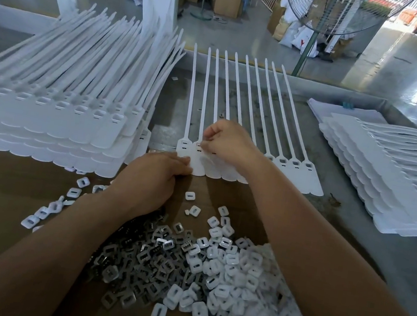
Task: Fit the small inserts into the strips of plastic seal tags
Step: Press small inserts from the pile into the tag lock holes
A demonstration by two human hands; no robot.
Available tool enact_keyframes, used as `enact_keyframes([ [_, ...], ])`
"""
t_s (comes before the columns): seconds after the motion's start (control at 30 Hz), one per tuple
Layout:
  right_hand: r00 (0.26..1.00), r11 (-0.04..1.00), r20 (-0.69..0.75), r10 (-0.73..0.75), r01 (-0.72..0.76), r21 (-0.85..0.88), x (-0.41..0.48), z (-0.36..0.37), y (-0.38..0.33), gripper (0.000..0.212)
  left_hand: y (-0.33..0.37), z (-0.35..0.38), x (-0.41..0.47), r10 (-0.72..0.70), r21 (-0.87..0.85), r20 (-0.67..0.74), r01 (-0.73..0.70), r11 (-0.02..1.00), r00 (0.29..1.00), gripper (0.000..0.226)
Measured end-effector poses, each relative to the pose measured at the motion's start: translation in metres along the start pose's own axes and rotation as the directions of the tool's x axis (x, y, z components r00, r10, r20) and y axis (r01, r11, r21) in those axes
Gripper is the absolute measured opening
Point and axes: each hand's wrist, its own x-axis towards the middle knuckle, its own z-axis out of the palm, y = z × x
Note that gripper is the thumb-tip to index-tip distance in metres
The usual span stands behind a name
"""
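While the strip of seal tags [293, 182] lies flat on the table [341, 228], my left hand [152, 176] grips its near edge; my right hand [229, 142] pinches, I judge, an insert at the second socket. Inserts look light, stiff, slippery: hold by the edges, fingertips only.

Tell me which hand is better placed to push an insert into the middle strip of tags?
The right hand, probably: its fingertips pinch what seems an insert right over a slot of the strip of seal tags. The left hand lies lower, holding the strip's near edge, seemingly steadying it.
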Motion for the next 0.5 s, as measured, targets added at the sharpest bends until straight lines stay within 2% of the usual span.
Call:
enact_keyframes([
  [0.13,0.987,0.998,0.145,-0.064,0.066,-0.012,-0.020,-0.020,0.000,0.021,0.001,0.000,0.001,-0.005,-0.002,0.004,0.005,1.000,1.000,0.046],
  [0.23,0.969,0.990,0.212,-0.124,0.134,-0.035,-0.045,-0.034,0.001,0.008,0.002,0.001,0.003,-0.013,0.005,0.023,0.013,1.000,1.000,0.047],
  [0.4,0.898,0.979,0.414,-0.149,0.191,-0.064,-0.082,-0.049,0.005,0.017,0.002,0.002,0.005,-0.050,0.041,0.060,0.047,0.998,0.997,0.050],
  [0.5,0.893,0.981,0.433,-0.121,0.175,-0.087,-0.089,-0.047,0.012,0.013,0.001,0.001,0.005,-0.039,0.054,0.062,0.036,0.998,0.997,0.049],
])
